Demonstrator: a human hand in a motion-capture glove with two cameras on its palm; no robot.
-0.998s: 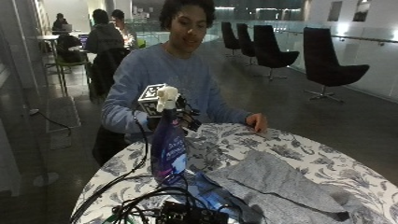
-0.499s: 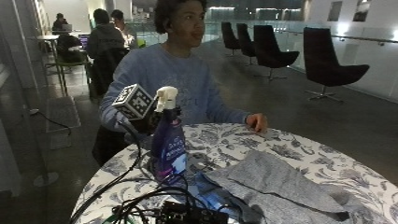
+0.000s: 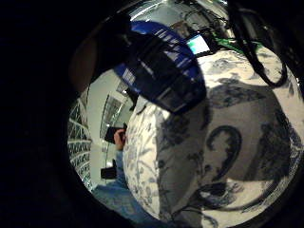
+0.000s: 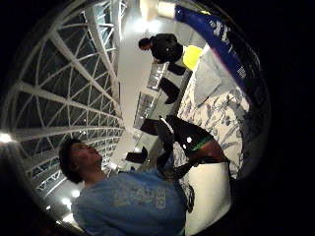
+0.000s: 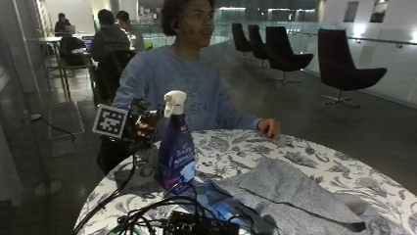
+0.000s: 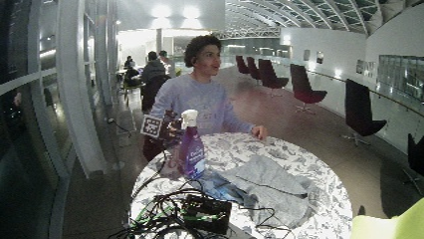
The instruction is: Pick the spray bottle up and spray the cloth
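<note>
A purple-blue spray bottle (image 5: pixel 176 154) with a white spray head stands upright on the patterned round table (image 5: pixel 326 156), near its left edge. My gloved right hand (image 5: pixel 146 128) hovers just left of the bottle's neck, fingers loosely curled and holding nothing. A crumpled grey cloth (image 5: pixel 287 191) lies flat on the table to the right of the bottle. In the little finger side palm view the bottle (image 3: pixel 161 71) is close above the tablecloth. The thumb side palm view shows the bottle (image 4: pixel 221 39) along its edge and the cloth (image 4: pixel 211 78) beyond it.
The person's bare left hand (image 5: pixel 268 128) rests on the table's far edge. A black device with tangled cables (image 5: pixel 196 225) sits at the front edge, just in front of the bottle. Black chairs (image 5: pixel 345 68) stand well behind the table.
My gloved hand was at the bottle's spray head a second ago. It has come off to the left and a little lower. The bottle stays standing where it was.
</note>
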